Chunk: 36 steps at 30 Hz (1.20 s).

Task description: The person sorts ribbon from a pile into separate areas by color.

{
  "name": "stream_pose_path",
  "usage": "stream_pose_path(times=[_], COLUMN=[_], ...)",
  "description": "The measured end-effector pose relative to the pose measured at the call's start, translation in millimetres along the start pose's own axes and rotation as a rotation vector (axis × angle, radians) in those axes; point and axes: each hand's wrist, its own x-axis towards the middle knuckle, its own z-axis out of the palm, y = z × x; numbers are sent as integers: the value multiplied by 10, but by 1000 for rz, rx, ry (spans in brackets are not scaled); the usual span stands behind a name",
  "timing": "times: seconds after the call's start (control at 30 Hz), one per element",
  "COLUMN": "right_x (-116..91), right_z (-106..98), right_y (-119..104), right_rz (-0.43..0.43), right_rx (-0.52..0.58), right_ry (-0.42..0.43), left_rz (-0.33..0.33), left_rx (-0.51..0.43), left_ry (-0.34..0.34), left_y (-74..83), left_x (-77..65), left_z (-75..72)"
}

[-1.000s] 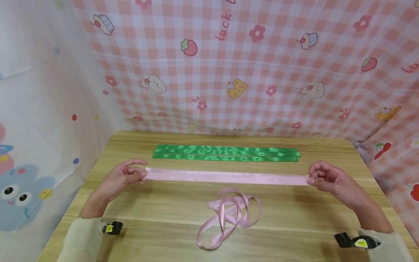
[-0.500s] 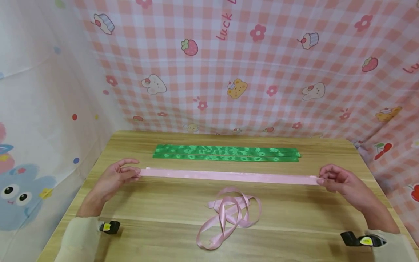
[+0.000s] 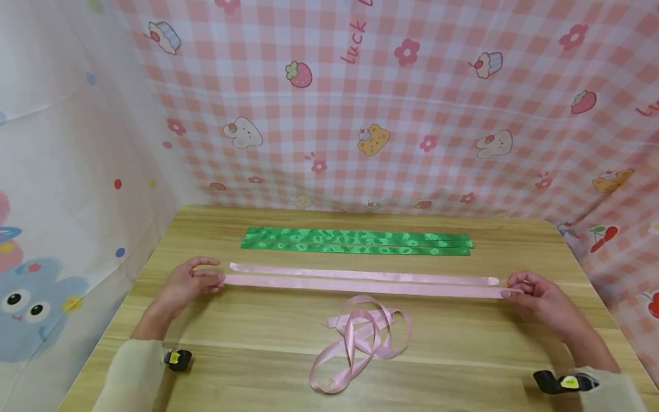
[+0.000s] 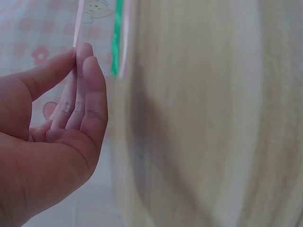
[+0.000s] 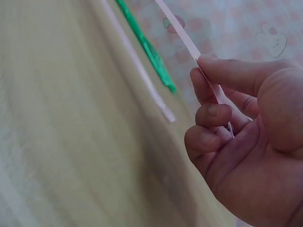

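Observation:
A pink satin ribbon [image 3: 360, 285] is stretched straight between my two hands. My left hand [image 3: 187, 286] pinches its left end between thumb and fingertips; the left wrist view shows the ribbon [image 4: 78, 23] leaving that pinch, off the table. My right hand [image 3: 540, 300] pinches the other end, and in the right wrist view a short tail of ribbon [image 5: 220, 94] runs past the thumb into the palm. Just behind it, a second pink ribbon strip [image 3: 309, 273] lies flat on the table, its right end [image 5: 169, 115] showing in the right wrist view.
Green patterned ribbon strips [image 3: 355, 241] lie side by side at the back of the wooden table [image 3: 247, 377]. In front of the stretched ribbon sits a loose tangle of pink ribbon [image 3: 355, 343]. A checked cloth [image 3: 329, 114] hangs behind the table.
My hands first spread apart, pulling the held ribbon longer, then came nearer the front. The ribbon strip it was covering on the table now shows behind it.

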Motion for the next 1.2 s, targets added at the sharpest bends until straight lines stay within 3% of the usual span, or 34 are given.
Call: stream_pose_path(times=[0.1,0.27,0.7,0.93,1.2], right_x=[3,18,127,156,157], right_z=[16,44,68,80,105], right_y=[53,146,225,237,263], right_rz=[38,30,137,193,184], right_rx=[10,29,-92,-97,-140], right_ry=[24,43,196,236,259], left_rz=[-15,-39,-68,-96,-107], left_rx=[10,40,146,95,98], left_ry=[4,26,84,62,53], left_y=[-47,-87,-84,-122,-120], left_x=[31,82,198,240,242], left_z=[-2,-4,1,-53,-56])
